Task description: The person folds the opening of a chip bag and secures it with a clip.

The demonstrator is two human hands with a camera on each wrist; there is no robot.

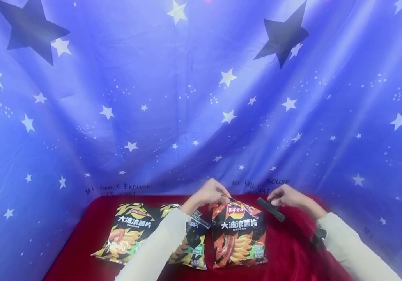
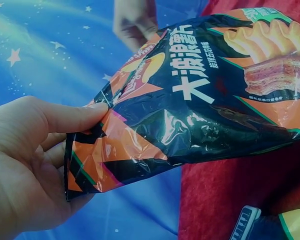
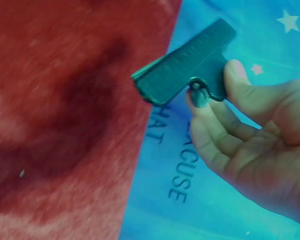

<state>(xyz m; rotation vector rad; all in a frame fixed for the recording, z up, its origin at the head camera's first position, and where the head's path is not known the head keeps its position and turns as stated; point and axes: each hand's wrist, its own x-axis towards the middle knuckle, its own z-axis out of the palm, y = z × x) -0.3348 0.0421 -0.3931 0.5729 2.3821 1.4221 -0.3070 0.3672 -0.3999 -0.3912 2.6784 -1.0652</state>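
My left hand [image 1: 212,193] pinches the top edge of an orange and black chip bag [image 1: 239,234] at its left corner. In the left wrist view the thumb lies over the front of the bag [image 2: 190,100] and the fingers [image 2: 55,152] are behind it. To the right of that bag, my right hand [image 1: 286,196] holds a dark bag clip [image 1: 271,209]. The right wrist view shows the clip [image 3: 190,62] pinched at its handle between thumb and fingers, its long edge pointing away from the palm.
A yellow and black chip bag [image 1: 127,234] lies at the left. Beside it a second yellow and black bag [image 1: 197,253], partly behind my left sleeve, carries a grey clip [image 1: 201,220]. All lie on a red cloth [image 1: 78,249] before a blue star-printed curtain [image 1: 172,117].
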